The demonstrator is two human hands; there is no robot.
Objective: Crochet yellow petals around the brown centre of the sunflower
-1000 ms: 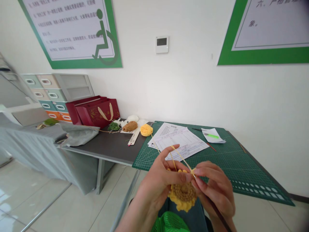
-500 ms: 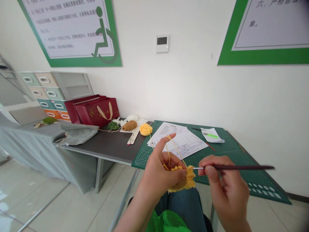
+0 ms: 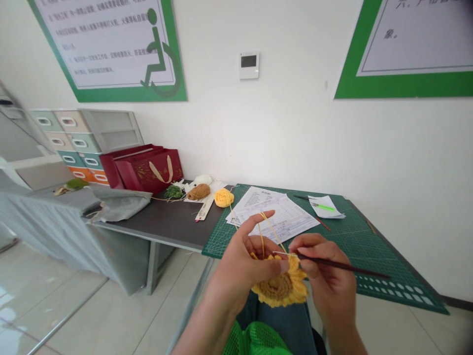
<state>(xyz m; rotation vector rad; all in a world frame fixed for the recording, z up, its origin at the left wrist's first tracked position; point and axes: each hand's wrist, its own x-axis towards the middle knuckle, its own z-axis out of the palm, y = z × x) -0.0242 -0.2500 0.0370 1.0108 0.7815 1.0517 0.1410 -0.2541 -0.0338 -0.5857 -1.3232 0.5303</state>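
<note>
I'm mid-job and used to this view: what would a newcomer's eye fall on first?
Probably the yellow-and-brown crochet flower at lower centre, held by the left hand, with the dark-handled hook in the right hand at its upper edge. Next, perhaps, the dark red bag at left, then the green-framed poster at upper left.

Counter (image 3: 177,217), dark top. Clock centred on yellow yarn ball (image 3: 223,197): green cutting mat (image 3: 347,234) just beside, 4 o'clock; green yarn (image 3: 173,192), 9; grey cloth (image 3: 123,204), farther out at 9; maroon bag (image 3: 146,170), upright, towards 10.
</note>
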